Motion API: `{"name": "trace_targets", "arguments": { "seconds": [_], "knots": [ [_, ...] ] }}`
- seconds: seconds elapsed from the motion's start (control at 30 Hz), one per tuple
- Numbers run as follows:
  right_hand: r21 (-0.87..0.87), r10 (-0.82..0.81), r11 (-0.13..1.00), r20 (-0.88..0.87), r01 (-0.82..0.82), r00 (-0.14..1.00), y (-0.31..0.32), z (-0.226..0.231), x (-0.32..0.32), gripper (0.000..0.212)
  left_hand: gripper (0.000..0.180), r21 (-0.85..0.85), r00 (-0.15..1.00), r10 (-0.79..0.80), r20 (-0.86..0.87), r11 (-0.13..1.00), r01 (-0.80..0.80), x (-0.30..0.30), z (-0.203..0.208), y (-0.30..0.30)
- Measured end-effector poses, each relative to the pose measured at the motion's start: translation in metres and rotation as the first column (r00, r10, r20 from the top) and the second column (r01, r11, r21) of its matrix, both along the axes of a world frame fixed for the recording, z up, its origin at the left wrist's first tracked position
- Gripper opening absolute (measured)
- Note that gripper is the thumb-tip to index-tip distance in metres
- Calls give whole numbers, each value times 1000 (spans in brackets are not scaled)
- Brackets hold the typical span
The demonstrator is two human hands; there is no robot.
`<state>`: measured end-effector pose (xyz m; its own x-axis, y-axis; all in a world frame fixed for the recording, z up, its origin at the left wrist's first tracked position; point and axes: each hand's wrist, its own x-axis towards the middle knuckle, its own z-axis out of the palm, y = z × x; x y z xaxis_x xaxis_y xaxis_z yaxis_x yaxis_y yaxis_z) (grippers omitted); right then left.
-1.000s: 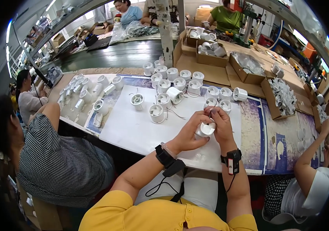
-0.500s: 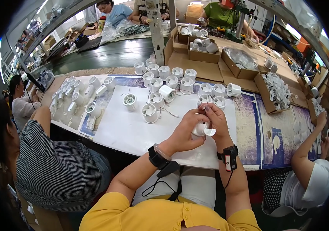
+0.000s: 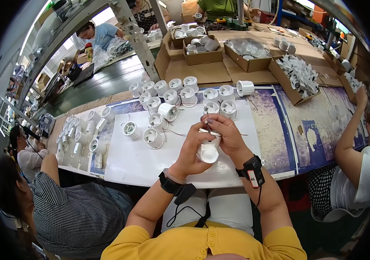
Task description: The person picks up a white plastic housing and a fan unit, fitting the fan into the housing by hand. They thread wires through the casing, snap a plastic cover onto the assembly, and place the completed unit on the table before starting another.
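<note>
And it is the white cup-shaped housing (image 3: pixel 208 153) that is held in mid-air, just above the near part of the white sheet (image 3: pixel 128 166) on the table (image 3: pixel 276 149)! By the left hand (image 3: pixel 189 149) it is clamped firmly, fingers wrapped around its side, thumb pressed low against it, no gap left in that grip. The housing is tipped, its notched end turned toward the wearer's body. Over at its far end, the right hand (image 3: pixel 230 135) is brought in close, thumb and forefinger pinched together on the thin wires (image 3: pixel 207 124); there the fingertips of both hands are nearly met, and exactly how the wires are split between them is hidden. A black wristband (image 3: pixel 170 183) is worn on the left wrist, a black device (image 3: pixel 253 172) on the right. Just beyond the hands, a standing white cup (image 3: pixel 153 138) is seen with its wires trailed across the sheet, and a tipped white cup (image 3: pixel 167 112) is laid on its side behind it. Farther right, a cardboard box (image 3: pixel 296 82) is heaped with small white parts (image 3: pixel 299 73)
</note>
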<state>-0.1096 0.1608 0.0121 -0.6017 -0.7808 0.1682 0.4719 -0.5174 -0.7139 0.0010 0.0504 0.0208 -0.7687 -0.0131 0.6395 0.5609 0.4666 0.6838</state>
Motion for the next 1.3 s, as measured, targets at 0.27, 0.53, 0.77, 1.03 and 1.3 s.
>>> {"name": "trace_targets", "arguments": {
  "seconds": [0.27, 0.53, 0.77, 1.03, 1.3],
  "knots": [
    [80, -216, 951, -525, 300, 823, 4, 1, -2, 15, 63, 53, 1000, -2, 1, 999, 2, -8, -13, -4],
    [34, -265, 954, -366, 297, 892, -10, 6, -10, 19, 77, 44, 974, 174, 142, 982, -182, -19, -7, -12],
    [-87, -332, 940, -463, 331, 822, -9, -7, -12, 18, 72, 21, 975, 155, 161, 987, -160, -13, -14, -8],
    [13, -282, 950, -403, 313, 871, -8, -1, -3, 13, 74, 62, 985, 98, 143, 992, -108, -12, -18, -9],
    [44, -371, 883, -545, 467, 752, -4, 1, -9, 15, 74, 70, 977, 173, 127, 981, -182, -13, -19, -11]
  ]
}}
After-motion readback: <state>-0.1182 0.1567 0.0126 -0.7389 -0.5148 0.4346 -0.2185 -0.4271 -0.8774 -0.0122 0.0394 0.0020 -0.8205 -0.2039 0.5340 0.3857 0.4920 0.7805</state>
